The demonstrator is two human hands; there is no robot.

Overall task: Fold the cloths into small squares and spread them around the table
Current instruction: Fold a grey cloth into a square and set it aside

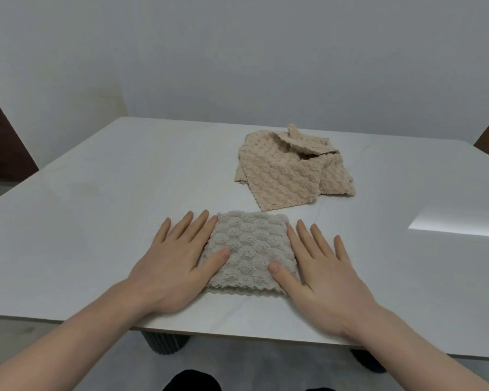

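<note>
A grey textured cloth [250, 249] lies folded into a small square near the front edge of the white table [96, 207]. My left hand [175, 261] lies flat along its left side, fingers straight, thumb resting on the cloth. My right hand [319, 266] lies flat along its right side, thumb also on the cloth. Farther back, a loose pile of beige textured cloths [288, 170] sits crumpled and unfolded right of centre.
A bright patch of reflected light [458, 224] marks the table at the right. Dark table legs [164, 342] show under the front edge. A plain wall stands behind the table, with dark brown surfaces at both sides.
</note>
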